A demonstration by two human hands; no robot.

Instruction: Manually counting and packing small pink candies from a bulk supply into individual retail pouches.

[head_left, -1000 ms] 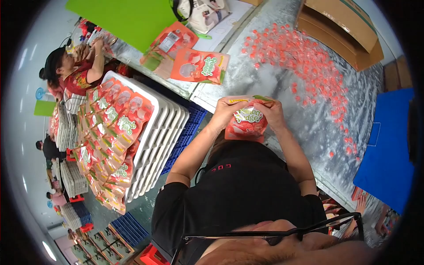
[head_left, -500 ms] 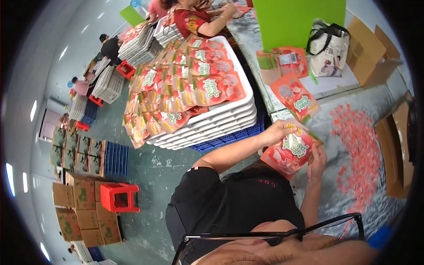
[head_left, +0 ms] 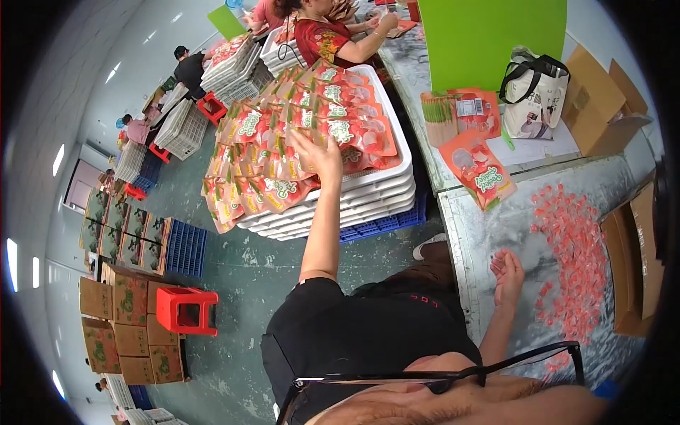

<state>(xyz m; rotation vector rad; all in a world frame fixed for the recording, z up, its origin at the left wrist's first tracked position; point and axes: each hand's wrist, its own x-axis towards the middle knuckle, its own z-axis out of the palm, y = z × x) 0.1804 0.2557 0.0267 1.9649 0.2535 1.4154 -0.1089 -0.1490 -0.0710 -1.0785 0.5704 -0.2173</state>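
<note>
My left hand (head_left: 322, 159) is stretched out over the left tray stack, its fingers spread on the red and tan snack pouches (head_left: 280, 166), which overlap in rows. They lie in the top white plastic tray (head_left: 400, 142). My right hand (head_left: 507, 273) hovers at the table's near side, palm turned up and fingers loosely curled and apart; nothing shows in it. To its right, many small pink wrapped pieces (head_left: 570, 262) are strewn over the grey table (head_left: 489, 234). A single red pouch (head_left: 478, 170) rests flat beyond my right hand, near more pouches (head_left: 460, 113).
A green panel (head_left: 496, 53), a white tote bag (head_left: 535, 95) and an open carton (head_left: 602, 103) stand at the table's back. Another carton (head_left: 634, 248) borders the right side. A red stool (head_left: 188, 310) and stacked cartons (head_left: 131, 329) are at left. A co-worker in red (head_left: 322, 42) sits beyond the trays.
The pouch that both hands held over my lap has left them. My left hand has swung left and away, onto the tray's pouches. My right hand stays near the table's edge.
</note>
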